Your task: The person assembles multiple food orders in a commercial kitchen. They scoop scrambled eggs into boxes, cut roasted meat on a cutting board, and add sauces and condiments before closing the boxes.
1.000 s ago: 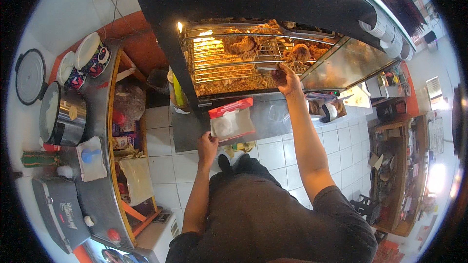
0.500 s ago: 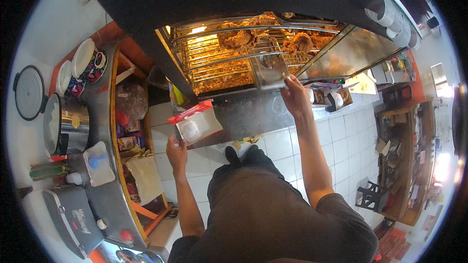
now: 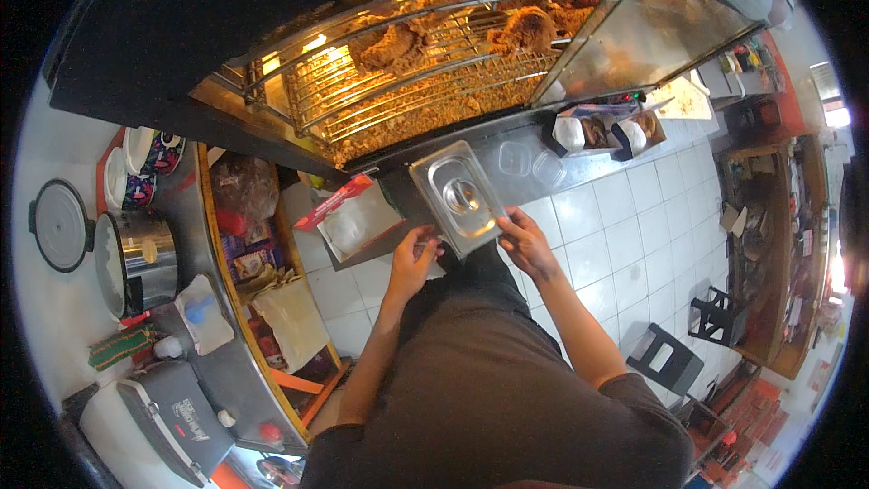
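My right hand (image 3: 528, 243) pinches the near right edge of a rectangular stainless-steel pan lid (image 3: 436, 174), which has an oval recess in its middle. Whether a pan sits beneath it is hidden. Close to the lid's near left corner is my left hand (image 3: 415, 261), its fingers bent and apart, with nothing seen in it. To the left of the lid, an open red and white cardboard box (image 3: 337, 202) rests at the counter edge, with a pale rounded packet (image 3: 348, 228) inside. Beyond stands a lit warming cabinet (image 3: 272, 107) with fried chicken (image 3: 396, 47) on its wire racks.
Two clear plastic lids (image 3: 548, 167) lie on the steel counter, beside filled boxes (image 3: 593, 131). The cabinet's glass door (image 3: 634, 45) slants out at the right. Along the left runs a side counter with a steel pot (image 3: 145, 258). Black crates (image 3: 667, 359) are on the tiled floor.
My right hand has brought the steel lid out from the cabinet front, toward my body. My left hand has let go of the cardboard box and moved right, near the lid.
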`<state>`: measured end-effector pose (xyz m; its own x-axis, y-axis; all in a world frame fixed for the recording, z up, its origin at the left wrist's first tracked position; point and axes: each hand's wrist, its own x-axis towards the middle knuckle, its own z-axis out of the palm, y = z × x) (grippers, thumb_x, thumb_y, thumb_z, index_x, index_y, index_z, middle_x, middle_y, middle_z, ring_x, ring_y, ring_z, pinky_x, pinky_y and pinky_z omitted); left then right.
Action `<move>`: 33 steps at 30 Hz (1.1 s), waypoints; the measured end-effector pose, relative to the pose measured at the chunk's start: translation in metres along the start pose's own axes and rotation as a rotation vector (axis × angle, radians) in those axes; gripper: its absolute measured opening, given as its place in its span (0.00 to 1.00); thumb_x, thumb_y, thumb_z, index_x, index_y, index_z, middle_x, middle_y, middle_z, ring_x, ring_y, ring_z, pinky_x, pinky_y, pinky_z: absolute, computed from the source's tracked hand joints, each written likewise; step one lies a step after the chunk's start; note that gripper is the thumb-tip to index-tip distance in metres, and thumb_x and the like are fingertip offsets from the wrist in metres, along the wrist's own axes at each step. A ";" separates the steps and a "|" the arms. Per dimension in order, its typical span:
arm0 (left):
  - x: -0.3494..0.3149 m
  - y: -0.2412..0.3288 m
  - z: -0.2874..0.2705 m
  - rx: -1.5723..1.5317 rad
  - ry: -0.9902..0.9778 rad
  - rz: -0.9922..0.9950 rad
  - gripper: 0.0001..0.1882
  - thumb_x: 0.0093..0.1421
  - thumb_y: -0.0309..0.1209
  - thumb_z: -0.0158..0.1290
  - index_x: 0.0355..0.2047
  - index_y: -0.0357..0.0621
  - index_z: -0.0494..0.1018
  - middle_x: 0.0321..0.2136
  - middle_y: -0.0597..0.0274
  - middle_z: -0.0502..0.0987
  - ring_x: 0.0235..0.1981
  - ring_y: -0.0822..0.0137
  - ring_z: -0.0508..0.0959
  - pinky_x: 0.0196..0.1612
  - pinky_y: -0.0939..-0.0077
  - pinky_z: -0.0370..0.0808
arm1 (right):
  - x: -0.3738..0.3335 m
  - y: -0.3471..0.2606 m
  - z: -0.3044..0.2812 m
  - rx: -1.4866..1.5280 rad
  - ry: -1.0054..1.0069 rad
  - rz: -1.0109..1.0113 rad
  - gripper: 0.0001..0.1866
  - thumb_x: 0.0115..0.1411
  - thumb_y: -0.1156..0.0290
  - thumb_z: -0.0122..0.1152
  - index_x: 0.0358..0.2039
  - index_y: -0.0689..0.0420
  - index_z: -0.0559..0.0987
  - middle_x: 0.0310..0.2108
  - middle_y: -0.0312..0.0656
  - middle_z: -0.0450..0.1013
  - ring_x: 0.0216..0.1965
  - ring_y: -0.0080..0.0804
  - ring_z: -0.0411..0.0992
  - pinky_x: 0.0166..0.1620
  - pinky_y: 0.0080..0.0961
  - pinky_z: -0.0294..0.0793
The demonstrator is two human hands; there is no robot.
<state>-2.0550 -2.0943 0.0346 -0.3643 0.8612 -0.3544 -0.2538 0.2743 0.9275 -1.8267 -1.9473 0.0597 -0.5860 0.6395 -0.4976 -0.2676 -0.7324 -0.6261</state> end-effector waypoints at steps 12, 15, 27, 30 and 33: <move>0.007 0.022 0.013 0.454 0.251 0.224 0.22 0.61 0.33 0.66 0.52 0.31 0.80 0.41 0.47 0.86 0.39 0.61 0.86 0.45 0.66 0.81 | 0.035 0.035 0.001 -1.201 0.286 -0.441 0.16 0.65 0.70 0.68 0.50 0.66 0.83 0.42 0.50 0.81 0.42 0.34 0.80 0.44 0.27 0.80; 0.005 0.026 0.013 0.501 0.268 0.084 0.22 0.61 0.33 0.66 0.53 0.33 0.81 0.42 0.46 0.86 0.39 0.61 0.86 0.47 0.67 0.81 | 0.031 0.033 0.012 -1.324 0.315 -0.570 0.15 0.64 0.71 0.69 0.49 0.64 0.85 0.39 0.50 0.81 0.40 0.34 0.81 0.44 0.28 0.79; -0.028 0.053 -0.018 0.027 0.185 0.135 0.21 0.65 0.24 0.62 0.58 0.35 0.78 0.48 0.55 0.83 0.46 0.71 0.82 0.52 0.74 0.79 | -0.012 -0.016 0.059 -0.858 0.049 -0.109 0.20 0.66 0.69 0.69 0.54 0.67 0.79 0.42 0.46 0.83 0.44 0.34 0.82 0.48 0.30 0.79; -0.021 0.079 -0.018 0.029 0.209 0.172 0.22 0.66 0.26 0.62 0.60 0.35 0.76 0.49 0.55 0.83 0.48 0.69 0.83 0.55 0.72 0.79 | -0.005 -0.042 0.081 -0.666 -0.080 -0.169 0.18 0.68 0.72 0.65 0.54 0.70 0.77 0.43 0.45 0.80 0.41 0.28 0.79 0.46 0.28 0.82; 0.010 0.110 -0.018 0.160 0.291 0.301 0.21 0.68 0.29 0.60 0.60 0.34 0.76 0.47 0.55 0.83 0.47 0.70 0.82 0.52 0.73 0.80 | 0.040 -0.072 0.100 -0.845 -0.114 -0.274 0.18 0.70 0.71 0.62 0.55 0.70 0.77 0.44 0.47 0.80 0.43 0.29 0.79 0.50 0.28 0.82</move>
<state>-2.1028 -2.0627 0.1312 -0.6435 0.7629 -0.0631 0.0358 0.1124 0.9930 -1.9075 -1.8921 0.1448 -0.6688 0.7066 -0.2312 0.2171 -0.1118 -0.9697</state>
